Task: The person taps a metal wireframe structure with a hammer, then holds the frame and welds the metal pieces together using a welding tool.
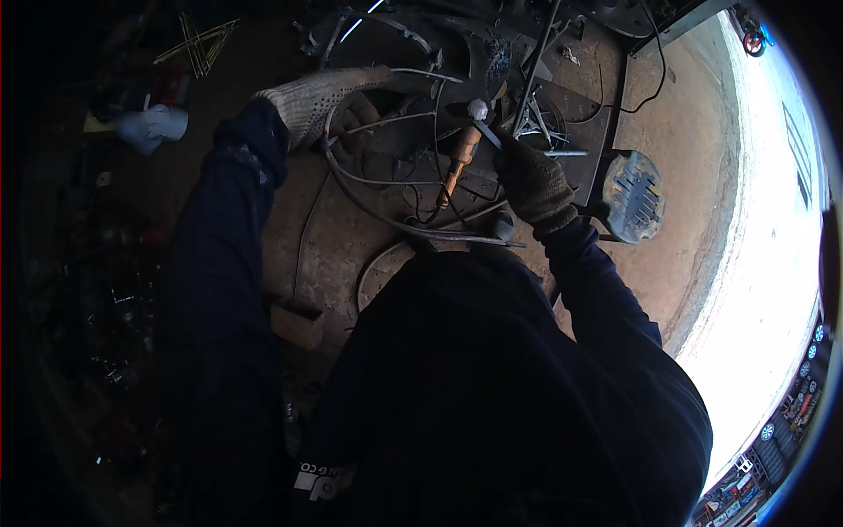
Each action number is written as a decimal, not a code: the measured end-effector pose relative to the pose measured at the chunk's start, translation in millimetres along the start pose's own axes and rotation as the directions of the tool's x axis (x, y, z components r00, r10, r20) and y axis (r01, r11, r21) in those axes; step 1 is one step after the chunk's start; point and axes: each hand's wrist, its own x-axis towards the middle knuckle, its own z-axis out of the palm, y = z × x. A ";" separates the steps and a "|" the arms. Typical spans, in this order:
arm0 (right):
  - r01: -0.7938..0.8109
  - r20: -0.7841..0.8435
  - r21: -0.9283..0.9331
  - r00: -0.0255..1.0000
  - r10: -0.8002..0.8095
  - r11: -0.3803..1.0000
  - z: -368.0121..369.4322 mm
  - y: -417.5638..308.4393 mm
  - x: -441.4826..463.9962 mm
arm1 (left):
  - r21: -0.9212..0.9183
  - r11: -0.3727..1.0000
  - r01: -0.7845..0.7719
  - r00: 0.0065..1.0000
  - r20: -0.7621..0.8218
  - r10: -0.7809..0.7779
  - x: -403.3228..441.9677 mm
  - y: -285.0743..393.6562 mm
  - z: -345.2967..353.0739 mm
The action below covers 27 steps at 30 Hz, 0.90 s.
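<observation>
My left hand (323,98), in a pale dotted work glove, is closed over the upper left of a curved metal rod frame (386,181). The frame has bent bars joined by thinner cross rods. My right hand (534,183), in a dark glove, grips what looks like a hammer (487,133), its round bright head (478,110) pointing up and left. Just left of that hand lies an orange power tool (459,161), perhaps an angle grinder. Dim light hides the left fingertips.
A worn plastic stool (636,197) stands to the right. Thin rods (200,46) lie at upper left, near a pale cup-like object (162,123). A box (297,323) sits on the floor at lower left. Cables and metal scraps clutter the top. Bright daylight fills the right side.
</observation>
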 end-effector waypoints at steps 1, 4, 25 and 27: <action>0.002 0.000 0.000 1.000 -0.002 1.000 -8.6 -0.1 4.9 | 0.011 1.000 0.016 1.000 0.005 -0.016 1.3 1.9 0.0; 0.210 0.225 -0.332 0.964 -0.139 0.920 -29.0 -5.5 17.4 | 0.090 0.996 0.017 0.999 -0.042 -0.013 0.1 14.1 7.3; 0.326 0.288 -0.398 0.932 -0.221 0.857 -30.1 8.0 20.2 | 0.255 0.967 -0.028 0.996 -0.072 0.047 4.4 40.9 13.8; 0.130 0.136 -0.225 0.986 -0.101 0.966 -22.6 17.6 7.3 | 0.255 0.967 -0.029 0.996 -0.072 0.049 3.4 39.9 11.8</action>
